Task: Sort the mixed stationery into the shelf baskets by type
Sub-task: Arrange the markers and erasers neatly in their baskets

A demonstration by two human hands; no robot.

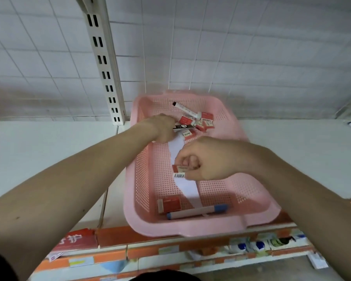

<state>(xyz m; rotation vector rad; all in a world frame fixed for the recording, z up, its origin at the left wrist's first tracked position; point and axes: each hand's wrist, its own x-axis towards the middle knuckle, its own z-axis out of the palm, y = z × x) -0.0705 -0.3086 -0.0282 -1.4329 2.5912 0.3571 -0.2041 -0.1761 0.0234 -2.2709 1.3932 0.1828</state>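
A pink perforated basket [245,197] stands on a white shelf. Inside at the far end lie several small red eraser boxes [206,120] and a white marker with a black cap [185,109]. At the near end lie one red eraser box [169,204] and a white marker with blue ends [197,211]. A white paper strip [187,187] runs along the basket floor. My left hand [163,127] reaches into the far end and holds a dark flat box [182,127]. My right hand [203,159] grips small red eraser boxes [179,169] over the basket's middle.
A slotted white upright [105,63] rises behind the basket's left side, in front of a white grid back panel. The white shelf [55,151] runs left and right of the basket. Orange price rails [150,252] and lower shelves with packaged goods lie below.
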